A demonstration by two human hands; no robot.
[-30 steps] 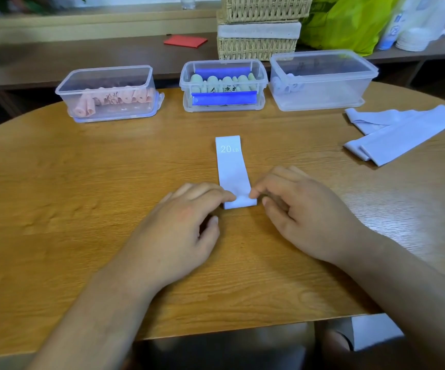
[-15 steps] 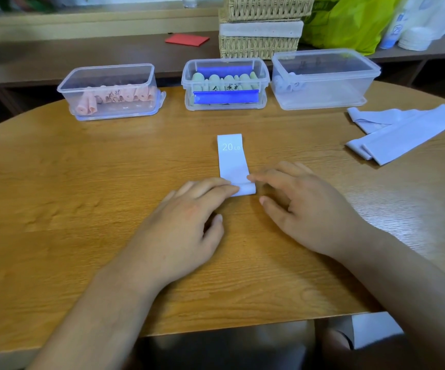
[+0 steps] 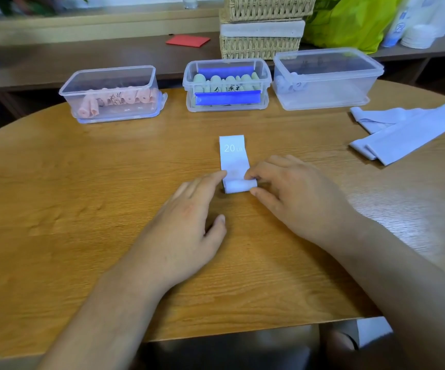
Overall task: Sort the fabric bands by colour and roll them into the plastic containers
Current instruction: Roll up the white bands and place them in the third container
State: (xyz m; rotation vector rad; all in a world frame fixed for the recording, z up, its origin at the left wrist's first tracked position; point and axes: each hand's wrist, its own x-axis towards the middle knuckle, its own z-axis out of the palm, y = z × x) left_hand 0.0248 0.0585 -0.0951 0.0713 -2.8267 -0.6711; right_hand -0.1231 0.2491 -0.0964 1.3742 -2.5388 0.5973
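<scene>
While a second ago the near end of the pale band is only a low fold under the fingertips, it now stands as a plump roll, and the flat stretch ahead of it is shorter. I judge the rolling well along, with only that short tail left to wind. The left hand lies open, its straight forefinger pressing the roll's left end; the right hand pinches the right end between curled forefinger and thumb. The band sits about mid-tabletop, between the hands and the middle box. Its long axis runs from the near edge toward the far edge, almost square to them, and the free end printed "20 LB" points away at the far edge; the roll itself lies crosswise. By colour it probably belongs in the right-hand box, which holds a few pale rolls, while more loose bands wait near the right edge.
</scene>
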